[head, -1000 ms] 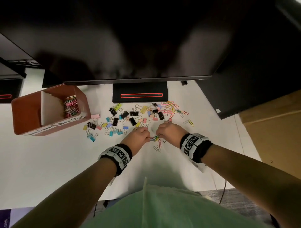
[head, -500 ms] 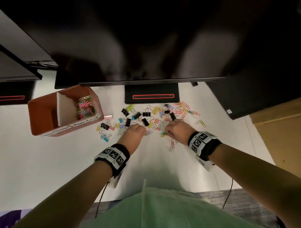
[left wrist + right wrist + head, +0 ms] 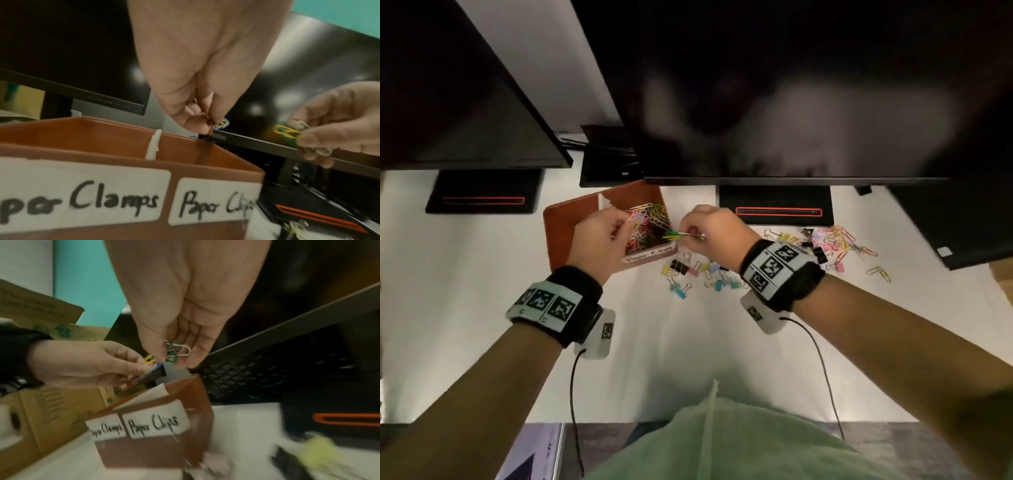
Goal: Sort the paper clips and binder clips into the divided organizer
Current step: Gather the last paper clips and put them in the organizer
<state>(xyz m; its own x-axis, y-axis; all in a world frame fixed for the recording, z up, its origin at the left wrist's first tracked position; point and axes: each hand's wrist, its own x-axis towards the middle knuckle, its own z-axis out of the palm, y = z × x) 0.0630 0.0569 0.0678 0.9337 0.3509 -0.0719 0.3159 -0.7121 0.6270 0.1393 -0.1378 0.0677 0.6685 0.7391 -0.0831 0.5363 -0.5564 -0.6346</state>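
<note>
While two dark monitors [image 3: 774,85] overhang the white surface [image 3: 465,291], one brown divided organizer [image 3: 561,236] stands on it near the left monitor base. It has two compartments split by one white divider [image 3: 153,147], and two front labels read "Paper Clamps" [image 3: 82,199] and "Paper Clips" [image 3: 213,203]. In the head view the right compartment holds a tangled heap of coloured paper clips [image 3: 647,226], too many to count; the left compartment is mostly hidden by the left hand.

To the right of the organizer, a loose scatter of binder clips [image 3: 698,270] and paper clips [image 3: 842,240] lies on the surface, partly hidden behind the right wrist, so no count is possible.

Both hands hang over the paper-clip compartment, near each other but apart. The left hand [image 3: 599,236] has its fingers [image 3: 195,120] pinched together on a few small clips [image 3: 221,124], yellow and blue among them. The right hand [image 3: 714,229] has its fingers [image 3: 158,352] clamped on a small bunch of paper clips [image 3: 176,350]: green, white and yellow ones show, the exact number unclear.
</note>
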